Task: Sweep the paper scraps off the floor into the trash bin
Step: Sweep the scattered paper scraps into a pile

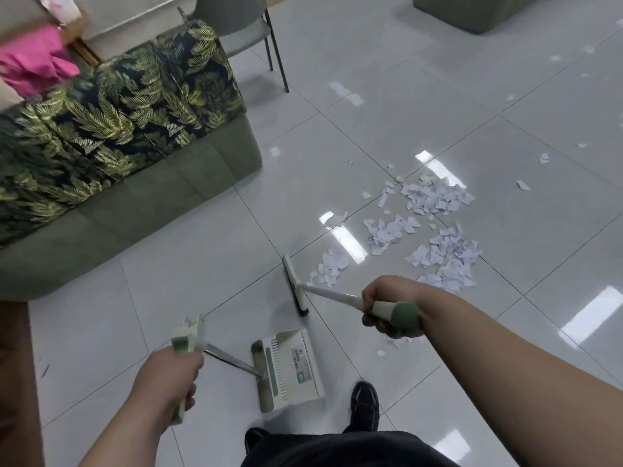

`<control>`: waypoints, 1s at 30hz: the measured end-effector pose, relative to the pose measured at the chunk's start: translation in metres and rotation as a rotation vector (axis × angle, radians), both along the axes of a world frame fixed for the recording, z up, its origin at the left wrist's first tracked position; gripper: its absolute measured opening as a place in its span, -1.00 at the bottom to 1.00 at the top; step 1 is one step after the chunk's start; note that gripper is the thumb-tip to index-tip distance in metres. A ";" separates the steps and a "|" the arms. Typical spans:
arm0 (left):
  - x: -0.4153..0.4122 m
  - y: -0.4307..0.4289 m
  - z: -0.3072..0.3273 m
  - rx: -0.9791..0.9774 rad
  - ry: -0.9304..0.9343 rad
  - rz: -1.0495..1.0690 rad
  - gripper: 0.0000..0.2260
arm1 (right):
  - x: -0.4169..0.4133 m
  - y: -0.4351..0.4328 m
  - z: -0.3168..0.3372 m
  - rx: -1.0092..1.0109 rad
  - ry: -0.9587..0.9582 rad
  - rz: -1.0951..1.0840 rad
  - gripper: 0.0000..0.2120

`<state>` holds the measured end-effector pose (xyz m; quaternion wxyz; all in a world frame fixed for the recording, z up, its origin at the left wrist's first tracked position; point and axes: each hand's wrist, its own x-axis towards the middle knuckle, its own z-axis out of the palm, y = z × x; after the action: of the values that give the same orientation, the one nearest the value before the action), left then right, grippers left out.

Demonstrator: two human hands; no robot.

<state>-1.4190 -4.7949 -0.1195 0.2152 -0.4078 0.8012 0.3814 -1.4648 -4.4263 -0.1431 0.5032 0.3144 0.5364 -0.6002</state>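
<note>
White paper scraps [435, 230] lie in loose heaps on the glossy grey floor tiles, with single pieces scattered farther right. My right hand [384, 306] grips the white and green handle of a broom. The broom head [295, 284] rests on the floor just left of the nearest heap. My left hand [168, 375] grips the handle of a long-stemmed white dustpan. The dustpan tray [290, 369] sits on the floor below the broom head, near my black shoe [364, 406]. No trash bin is in view.
A green sofa [135, 197] with leaf-patterned cushions fills the left side. A grey chair [236, 25] stands behind it, and pink cloth [33, 65] lies at the far left. A green upholstered block [472, 11] sits at the top right.
</note>
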 end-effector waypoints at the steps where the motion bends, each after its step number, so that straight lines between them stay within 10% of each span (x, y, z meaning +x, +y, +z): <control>1: 0.001 0.003 0.000 0.000 0.000 0.002 -0.89 | -0.004 0.007 -0.007 -0.002 -0.025 -0.017 -0.73; 10: 0.007 0.022 0.003 0.007 0.005 -0.019 -0.90 | -0.016 0.099 -0.031 0.058 -0.064 -0.347 -0.62; 21: 0.010 0.030 0.004 0.039 0.022 -0.071 -0.92 | -0.006 0.124 0.011 0.266 0.121 -0.142 -0.92; 30: 0.045 0.026 -0.012 0.095 0.014 -0.152 -0.91 | 0.064 0.115 0.018 0.189 0.088 -0.086 -0.55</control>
<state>-1.3737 -4.7685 -0.1311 0.2570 -0.3327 0.8123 0.4043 -1.4011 -4.3114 -0.1246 0.4209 0.3565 0.5983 -0.5813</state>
